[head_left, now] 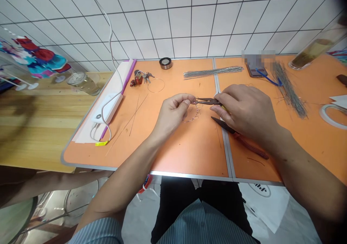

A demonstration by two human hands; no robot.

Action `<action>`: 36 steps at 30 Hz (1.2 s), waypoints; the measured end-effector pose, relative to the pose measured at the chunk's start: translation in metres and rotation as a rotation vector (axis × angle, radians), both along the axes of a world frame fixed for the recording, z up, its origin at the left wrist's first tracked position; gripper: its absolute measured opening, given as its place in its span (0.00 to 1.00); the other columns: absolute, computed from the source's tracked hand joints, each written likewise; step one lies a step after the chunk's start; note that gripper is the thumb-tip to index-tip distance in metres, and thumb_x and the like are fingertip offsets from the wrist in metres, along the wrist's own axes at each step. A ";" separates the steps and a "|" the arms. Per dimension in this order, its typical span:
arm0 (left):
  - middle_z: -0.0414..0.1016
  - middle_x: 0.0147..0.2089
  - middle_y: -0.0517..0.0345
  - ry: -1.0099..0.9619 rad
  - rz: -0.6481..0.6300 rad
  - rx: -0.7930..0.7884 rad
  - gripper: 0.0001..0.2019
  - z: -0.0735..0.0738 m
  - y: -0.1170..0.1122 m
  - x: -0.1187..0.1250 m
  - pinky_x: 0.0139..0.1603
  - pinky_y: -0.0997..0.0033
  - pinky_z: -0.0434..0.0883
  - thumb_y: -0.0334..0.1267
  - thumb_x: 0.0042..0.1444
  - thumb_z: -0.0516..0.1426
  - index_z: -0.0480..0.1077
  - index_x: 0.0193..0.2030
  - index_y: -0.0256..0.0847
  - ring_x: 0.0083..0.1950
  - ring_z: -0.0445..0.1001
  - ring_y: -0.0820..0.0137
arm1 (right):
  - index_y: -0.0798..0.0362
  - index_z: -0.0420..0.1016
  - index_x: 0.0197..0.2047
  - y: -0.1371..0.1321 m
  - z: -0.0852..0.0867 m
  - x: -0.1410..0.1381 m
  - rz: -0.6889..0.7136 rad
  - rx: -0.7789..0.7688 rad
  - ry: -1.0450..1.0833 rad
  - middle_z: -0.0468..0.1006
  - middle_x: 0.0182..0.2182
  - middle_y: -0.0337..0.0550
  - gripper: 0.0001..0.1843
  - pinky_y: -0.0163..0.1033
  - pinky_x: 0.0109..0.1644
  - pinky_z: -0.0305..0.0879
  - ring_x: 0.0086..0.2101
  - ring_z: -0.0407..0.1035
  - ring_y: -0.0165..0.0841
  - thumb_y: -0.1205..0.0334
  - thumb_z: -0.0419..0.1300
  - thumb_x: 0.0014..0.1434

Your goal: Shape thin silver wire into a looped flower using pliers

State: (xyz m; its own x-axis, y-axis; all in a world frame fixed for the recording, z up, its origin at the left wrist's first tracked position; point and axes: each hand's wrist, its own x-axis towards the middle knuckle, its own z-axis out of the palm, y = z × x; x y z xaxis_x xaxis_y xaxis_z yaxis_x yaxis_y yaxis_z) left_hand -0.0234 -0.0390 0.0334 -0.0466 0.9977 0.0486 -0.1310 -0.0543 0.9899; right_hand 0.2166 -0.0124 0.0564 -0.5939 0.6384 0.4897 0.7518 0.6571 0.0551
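Observation:
Over the middle of the orange table [173, 150], my left hand [175, 110] pinches a thin, twisted piece of wire [195, 117] that hangs in a curled loop below the fingertips. My right hand [244, 105] is wrapped round a pair of needle-nose pliers [207, 101]. The jaws point left and meet the wire right beside my left fingertips; whether they are clamped on it is too small to tell. Under my right hand lies a second, larger pair of pliers [238, 137] with red handles, partly covered by the wrist.
Behind my hands lie a bundle of straight wires [213, 72], a tape roll [165, 63] and keys [146, 76]. At right are another wire bundle [291, 90], a phone [256, 69] and a glass [311, 52]. A white power strip [108, 108] sits at left. Another person's arm [59, 182] shows lower left.

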 end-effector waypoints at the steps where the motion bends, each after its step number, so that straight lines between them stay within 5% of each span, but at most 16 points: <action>1: 0.85 0.40 0.53 -0.005 -0.005 0.002 0.06 0.000 0.000 0.000 0.21 0.75 0.55 0.36 0.64 0.64 0.85 0.41 0.40 0.22 0.58 0.80 | 0.47 0.85 0.47 0.002 0.000 0.002 -0.010 0.012 0.017 0.85 0.43 0.54 0.24 0.51 0.39 0.61 0.40 0.75 0.49 0.43 0.52 0.80; 9: 0.88 0.41 0.48 -0.032 -0.055 -0.004 0.06 -0.004 0.003 -0.002 0.22 0.75 0.56 0.37 0.64 0.64 0.84 0.43 0.40 0.21 0.57 0.79 | 0.45 0.85 0.48 0.021 -0.007 0.017 0.012 -0.076 0.088 0.85 0.44 0.52 0.26 0.49 0.37 0.61 0.42 0.76 0.48 0.39 0.51 0.79; 18: 0.86 0.39 0.52 0.002 -0.019 0.006 0.05 -0.002 0.000 0.000 0.22 0.74 0.54 0.35 0.64 0.65 0.85 0.43 0.40 0.22 0.56 0.79 | 0.45 0.85 0.48 0.010 -0.001 0.012 0.062 -0.075 0.059 0.85 0.45 0.52 0.23 0.53 0.44 0.62 0.44 0.76 0.50 0.41 0.53 0.79; 26: 0.86 0.42 0.52 0.155 0.028 0.129 0.06 -0.012 0.003 0.001 0.35 0.72 0.72 0.38 0.67 0.65 0.85 0.44 0.43 0.38 0.78 0.69 | 0.51 0.84 0.49 -0.005 0.001 0.001 -0.001 0.101 -0.184 0.84 0.43 0.54 0.21 0.49 0.42 0.53 0.40 0.72 0.46 0.50 0.52 0.81; 36: 0.88 0.45 0.53 0.251 -0.003 0.225 0.07 -0.019 0.005 0.000 0.42 0.65 0.78 0.43 0.69 0.64 0.84 0.45 0.46 0.50 0.84 0.61 | 0.54 0.83 0.49 -0.012 0.005 -0.006 -0.031 0.103 -0.243 0.84 0.44 0.55 0.21 0.47 0.43 0.49 0.40 0.69 0.44 0.52 0.52 0.82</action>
State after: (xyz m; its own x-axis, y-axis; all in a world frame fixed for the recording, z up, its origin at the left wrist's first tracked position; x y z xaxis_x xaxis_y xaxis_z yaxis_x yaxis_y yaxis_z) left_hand -0.0232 -0.0337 0.0141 -0.0021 0.9609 0.2768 0.1152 -0.2747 0.9546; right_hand 0.2110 -0.0240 0.0618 -0.6832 0.6121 0.3981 0.7277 0.6157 0.3022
